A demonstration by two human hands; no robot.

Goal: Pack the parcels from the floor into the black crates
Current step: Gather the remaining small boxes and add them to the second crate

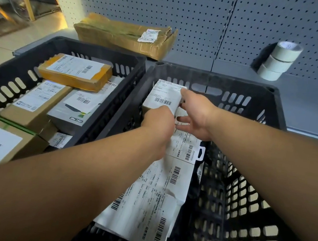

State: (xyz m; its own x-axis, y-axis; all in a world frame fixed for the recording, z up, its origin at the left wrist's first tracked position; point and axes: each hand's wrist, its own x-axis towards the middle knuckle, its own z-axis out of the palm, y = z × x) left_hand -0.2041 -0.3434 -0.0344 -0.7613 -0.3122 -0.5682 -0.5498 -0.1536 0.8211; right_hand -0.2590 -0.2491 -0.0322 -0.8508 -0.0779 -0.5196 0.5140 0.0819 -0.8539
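Observation:
Two black crates stand side by side. The left crate (49, 46) holds several labelled parcels, with a taped brown box (74, 72) on top. In the right crate (257, 88) a row of white-labelled parcels (175, 173) lies along its left side. At the far end of that row both hands hold a small white parcel (165, 95). My left hand (159, 118) grips its near edge. My right hand (196, 114) holds its right side, thumb on top and fingers spread below.
A worn flat cardboard box (124, 35) lies on the grey shelf behind the crates. Three rolls of tape (278, 60) are stacked at the right against the pegboard wall (186, 8). The right half of the right crate shows its bare lattice floor (243, 209).

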